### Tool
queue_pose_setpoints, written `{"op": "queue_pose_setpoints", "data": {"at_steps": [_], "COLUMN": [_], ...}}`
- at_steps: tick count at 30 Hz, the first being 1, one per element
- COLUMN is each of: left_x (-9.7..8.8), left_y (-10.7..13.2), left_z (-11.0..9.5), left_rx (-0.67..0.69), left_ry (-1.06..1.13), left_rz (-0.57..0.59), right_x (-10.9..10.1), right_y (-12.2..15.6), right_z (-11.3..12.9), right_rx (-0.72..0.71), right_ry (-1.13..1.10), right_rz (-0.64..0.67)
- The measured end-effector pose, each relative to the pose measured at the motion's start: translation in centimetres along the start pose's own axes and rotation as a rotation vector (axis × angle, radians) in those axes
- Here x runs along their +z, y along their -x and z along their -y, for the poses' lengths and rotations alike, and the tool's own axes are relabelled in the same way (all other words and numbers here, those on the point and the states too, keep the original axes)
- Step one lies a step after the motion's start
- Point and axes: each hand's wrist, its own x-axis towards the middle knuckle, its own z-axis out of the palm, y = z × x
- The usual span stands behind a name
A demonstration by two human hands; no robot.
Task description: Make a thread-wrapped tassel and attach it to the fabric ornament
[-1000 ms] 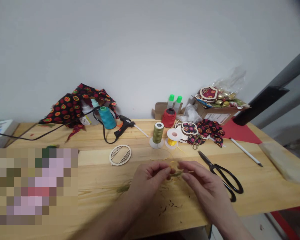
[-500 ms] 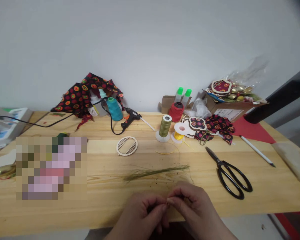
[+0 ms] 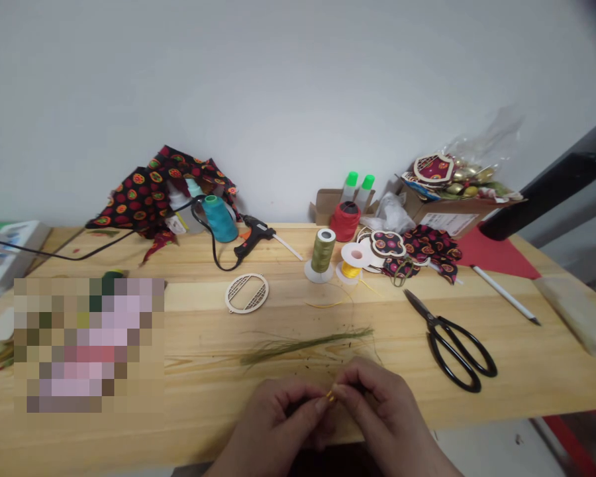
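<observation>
At the table's front edge, my left hand (image 3: 291,417) and my right hand (image 3: 377,404) meet with thumbs and forefingers pinched together. A small bit of yellow cord (image 3: 331,395) shows between the fingertips; the rest of it is hidden by my fingers. Just beyond my hands lies a loose bundle of thin green threads (image 3: 308,342), stretched sideways on the wood. Farther back are an oval wooden lattice frame (image 3: 247,293), a spool of yellow cord (image 3: 351,265) with a loose tail, and an olive green thread cone (image 3: 323,252).
Black-handled scissors (image 3: 457,348) lie right of my hands, near a white pencil (image 3: 506,296). Along the wall are a glue gun (image 3: 255,235), a teal thread cone (image 3: 219,218), a red thread spool (image 3: 345,220), patterned fabric (image 3: 129,192) and a filled cardboard box (image 3: 449,215). A blurred-out patch covers the left.
The yellow bit between my fingertips now shows more clearly. My hands stay pinched together in nearly the same place; the view has shifted slightly, moving the table things a little left.
</observation>
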Motion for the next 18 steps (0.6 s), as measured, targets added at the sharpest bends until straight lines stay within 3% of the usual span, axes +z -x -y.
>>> {"op": "queue_pose_setpoints", "data": {"at_steps": [4, 10, 18], "left_x": [-0.15, -0.31, -0.52], "left_y": [-0.12, -0.14, -0.02], "left_z": [-0.22, -0.34, 0.37], "left_rx": [-0.007, -0.134, -0.089], "left_ry": [0.013, 0.155, 0.113], "left_rz": [-0.007, -0.067, -0.094], "right_x": [0.22, 0.48, 1.01], "right_y": [-0.27, -0.59, -0.3], "right_z": [0.03, 0.33, 0.08], "right_rx": [-0.009, 0.048, 0.036], "right_ry": [-0.024, -0.092, -0.069], "right_rz": [-0.017, -0.045, -0.014]}}
